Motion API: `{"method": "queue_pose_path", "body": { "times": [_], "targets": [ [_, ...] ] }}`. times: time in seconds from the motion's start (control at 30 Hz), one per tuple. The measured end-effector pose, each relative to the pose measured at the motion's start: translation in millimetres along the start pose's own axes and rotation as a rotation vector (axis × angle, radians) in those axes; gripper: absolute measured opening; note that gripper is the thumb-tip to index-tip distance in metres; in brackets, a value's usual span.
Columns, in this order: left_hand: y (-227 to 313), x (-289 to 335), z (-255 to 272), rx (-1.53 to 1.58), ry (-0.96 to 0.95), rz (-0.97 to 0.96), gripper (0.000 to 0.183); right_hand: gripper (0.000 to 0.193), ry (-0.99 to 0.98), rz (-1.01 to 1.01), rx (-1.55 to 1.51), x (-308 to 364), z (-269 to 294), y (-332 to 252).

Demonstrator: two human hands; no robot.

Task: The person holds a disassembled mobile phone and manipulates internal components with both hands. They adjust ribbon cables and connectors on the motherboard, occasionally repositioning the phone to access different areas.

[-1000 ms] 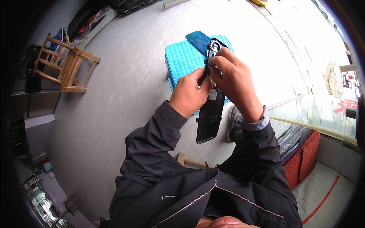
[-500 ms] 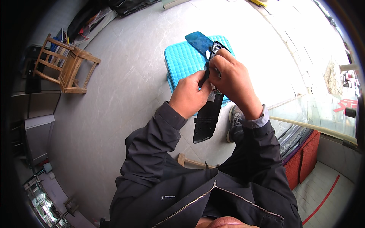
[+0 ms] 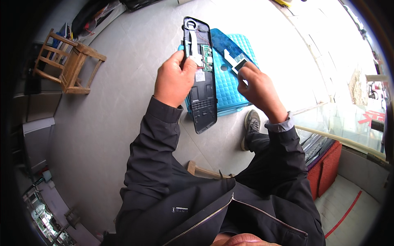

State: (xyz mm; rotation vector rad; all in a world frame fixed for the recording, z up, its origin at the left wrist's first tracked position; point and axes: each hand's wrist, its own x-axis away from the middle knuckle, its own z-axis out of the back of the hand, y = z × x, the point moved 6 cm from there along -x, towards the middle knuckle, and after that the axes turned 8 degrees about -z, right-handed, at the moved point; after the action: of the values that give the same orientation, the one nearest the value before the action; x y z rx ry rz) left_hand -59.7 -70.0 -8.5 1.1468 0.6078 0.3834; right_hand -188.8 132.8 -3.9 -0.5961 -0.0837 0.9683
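Observation:
My left hand (image 3: 174,80) is closed around the left edge of a long black plastic casing (image 3: 203,110), held tilted over the left side of a blue stool (image 3: 230,92). Inside the casing show a green circuit board (image 3: 207,57), thin wires and a white ring (image 3: 190,24) at its far end. To the right, my right hand (image 3: 256,84) pinches a small white-framed screen (image 3: 240,65) with a white strip at its far end. Under that screen, a translucent dark-blue panel (image 3: 221,39) lies across the stool top.
A wooden chair (image 3: 76,67) stands at the left. My shoe (image 3: 253,123) rests on the floor just right of the stool. A glass panel (image 3: 340,123) and a red box-like block (image 3: 328,168) are at the right. Part of a wooden seat (image 3: 203,171) shows near my legs.
My hands have moved apart. The left one has carried the casing up and left, with its inner side now showing; the right one has moved right, holding the small screen.

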Motion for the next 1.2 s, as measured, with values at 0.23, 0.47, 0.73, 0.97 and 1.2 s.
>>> {"method": "queue_pose_path", "body": {
  "times": [0.23, 0.47, 0.73, 0.97, 1.2],
  "targets": [
    [-1.8, 0.0, 1.4, 0.016, -0.007, -0.006, 0.025, 0.01, -0.176, 0.08, 0.165, 13.5, -49.2, 9.7],
    [2.7, 2.9, -6.0, -0.049, -0.062, -0.028, 0.027, 0.006, -0.142, 0.083, 0.119, 13.0, -41.7, 14.8],
    [1.7, 3.5, -13.8, 0.051, -0.113, -0.026, 0.025, 0.023, -0.005, -0.048, -0.264, -3.5, 7.4, 2.6],
    [10.2, 15.4, -43.2, 0.629, -0.237, 0.259, 0.024, 0.029, 0.123, 0.187, -0.705, -5.9, 82.8, -37.9],
    [9.7, 25.1, -62.4, 0.861, -0.236, 0.471, 0.024, 0.029, 0.208, 0.355, -1.04, -2.6, 89.8, -53.3]
  ]
}}
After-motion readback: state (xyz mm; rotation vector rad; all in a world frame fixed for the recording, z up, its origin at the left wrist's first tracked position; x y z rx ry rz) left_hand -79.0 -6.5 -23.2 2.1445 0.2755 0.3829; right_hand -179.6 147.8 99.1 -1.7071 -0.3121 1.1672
